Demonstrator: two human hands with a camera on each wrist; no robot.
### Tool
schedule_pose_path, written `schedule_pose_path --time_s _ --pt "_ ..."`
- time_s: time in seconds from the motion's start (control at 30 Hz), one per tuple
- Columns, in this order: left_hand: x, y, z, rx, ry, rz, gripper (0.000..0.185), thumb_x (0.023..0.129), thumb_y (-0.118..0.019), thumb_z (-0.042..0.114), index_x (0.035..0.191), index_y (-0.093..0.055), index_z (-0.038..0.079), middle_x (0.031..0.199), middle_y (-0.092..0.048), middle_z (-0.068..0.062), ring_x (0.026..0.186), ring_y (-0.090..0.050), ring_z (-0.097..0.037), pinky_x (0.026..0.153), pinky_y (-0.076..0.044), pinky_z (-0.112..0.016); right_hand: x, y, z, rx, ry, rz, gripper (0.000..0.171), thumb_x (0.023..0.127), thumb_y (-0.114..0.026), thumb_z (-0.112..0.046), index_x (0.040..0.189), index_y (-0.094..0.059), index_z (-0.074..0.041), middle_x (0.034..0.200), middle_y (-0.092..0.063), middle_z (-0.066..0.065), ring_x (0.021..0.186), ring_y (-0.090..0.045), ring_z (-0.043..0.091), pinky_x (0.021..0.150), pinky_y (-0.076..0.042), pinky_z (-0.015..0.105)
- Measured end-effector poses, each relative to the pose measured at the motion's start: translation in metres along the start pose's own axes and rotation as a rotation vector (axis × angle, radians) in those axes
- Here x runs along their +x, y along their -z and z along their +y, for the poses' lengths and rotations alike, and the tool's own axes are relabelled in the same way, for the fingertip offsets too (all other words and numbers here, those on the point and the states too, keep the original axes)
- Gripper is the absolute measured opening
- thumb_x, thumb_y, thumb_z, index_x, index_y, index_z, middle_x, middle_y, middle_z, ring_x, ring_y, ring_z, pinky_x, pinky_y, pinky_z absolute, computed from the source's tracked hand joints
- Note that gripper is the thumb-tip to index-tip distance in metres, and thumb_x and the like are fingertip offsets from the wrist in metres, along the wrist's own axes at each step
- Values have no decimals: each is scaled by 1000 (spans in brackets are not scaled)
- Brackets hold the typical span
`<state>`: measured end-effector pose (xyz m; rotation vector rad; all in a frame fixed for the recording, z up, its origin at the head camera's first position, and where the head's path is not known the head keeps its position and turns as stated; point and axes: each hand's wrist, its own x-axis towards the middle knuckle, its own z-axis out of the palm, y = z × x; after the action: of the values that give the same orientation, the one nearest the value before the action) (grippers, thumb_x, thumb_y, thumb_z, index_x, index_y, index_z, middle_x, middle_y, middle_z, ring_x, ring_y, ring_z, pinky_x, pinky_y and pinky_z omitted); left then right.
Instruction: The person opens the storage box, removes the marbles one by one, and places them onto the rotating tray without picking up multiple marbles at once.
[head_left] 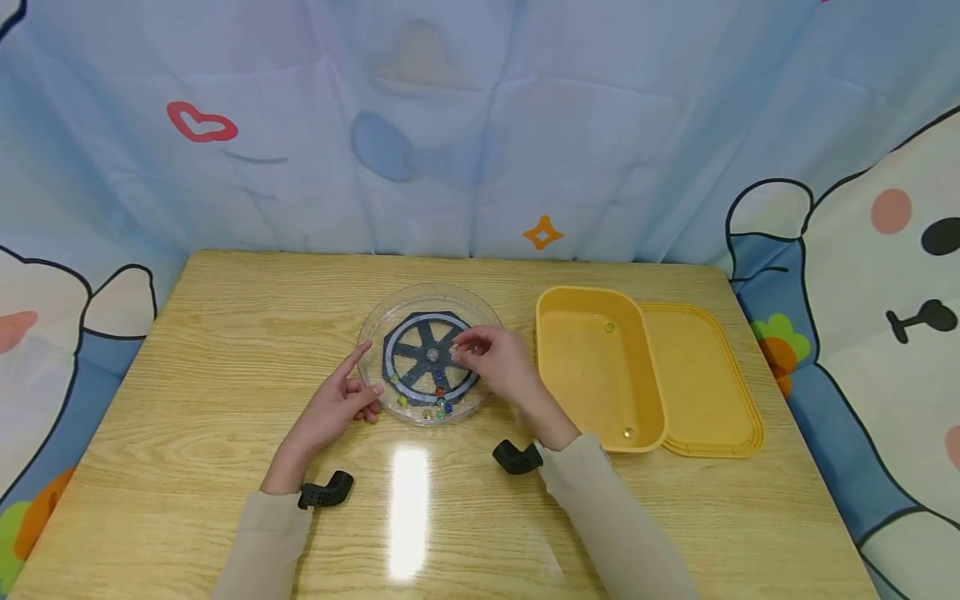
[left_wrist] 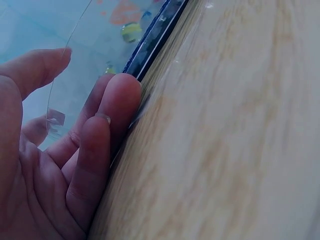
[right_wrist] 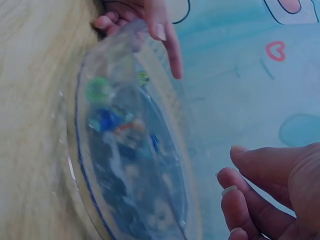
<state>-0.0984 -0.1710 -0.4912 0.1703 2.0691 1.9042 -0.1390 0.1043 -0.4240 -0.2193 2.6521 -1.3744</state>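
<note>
We log the left hand (head_left: 341, 404) resting against the 8 o'clock rim of a clear round dish (head_left: 375, 333) at table centre, fingers loose, gripping nothing. The dish holds a dark spoked wheel (head_left: 427, 354); coloured marbles (head_left: 435, 408) cluster at 6 o'clock. The right hand (head_left: 498, 362) hovers at 3 o'clock; we cannot tell whether it pinches anything.

My table (head_left: 225, 350) is glossy wood-grain; the round dish (head_left: 390, 317) clear smooth plastic; the yellow tub (head_left: 592, 367) matt plastic; the backdrop (head_left: 480, 125) printed cloth.
</note>
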Motion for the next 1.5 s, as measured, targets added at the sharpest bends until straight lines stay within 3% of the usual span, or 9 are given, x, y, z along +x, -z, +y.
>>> schedule_pose_path --time_s 0.43,0.77,0.97,1.07,1.17,1.3,1.5 --pt "0 -1 -1 -3 -2 -1 74 101 -61 12 161 -19 23 83 -64 -22 71 -67 -25 69 -60 -36 -4 55 15 4 -23 152 21 93 -73 -13 111 -74 -3 98 -71 8 84 -62 23 68 -51 31" --pt "-1 -1 4 -16 4 -3 75 101 -61 12 161 -18 22 83 -64 -20 70 -67 -25 69 -60 -36 -3 102 58 75 -198 234 33 98 -67 -18 125 -66 1 109 -67 16 100 -64 33 70 -49 26" --pt "-2 -1 4 -20 9 -7 75 101 -61 12 161 -17 22 83 -63 -21 71 -66 -25 70 -60 -36 -8 117 66 -33 -330 164 67 99 -63 -23 150 -34 7 132 -55 27 112 -60 39 85 -53 38" --pt "-1 -1 3 -21 10 -8 76 100 -62 12 161 -18 22 83 -63 -20 71 -67 -26 70 -60 -36 -8 120 69 -139 -381 87 82 99 -62 -29 154 -16 12 148 -34 35 130 -44 46 103 -44 51" --pt "-1 -1 2 -18 7 -6 76 100 -62 12 161 -18 21 82 -64 -19 70 -67 -25 70 -60 -36 -6 121 71 -223 -411 13 91 99 -59 -35 152 -5 16 155 -10 40 141 -23 51 112 -30 57" --pt "0 -1 1 -13 3 -8 76 100 -62 12 161 -18 21 82 -64 -19 70 -67 -24 69 -60 -35 -4 121 75 -246 -429 -29 94 100 -58 -37 150 -2 18 155 2 41 143 -13 52 114 -24 58" --pt "0 -1 1 -13 1 -8 76 100 -63 11 161 -19 21 82 -64 -19 70 -67 -24 69 -60 -35 0 123 77 -223 -407 -26 88 100 -58 -32 151 -6 18 156 -6 39 144 -15 49 115 -25 56"
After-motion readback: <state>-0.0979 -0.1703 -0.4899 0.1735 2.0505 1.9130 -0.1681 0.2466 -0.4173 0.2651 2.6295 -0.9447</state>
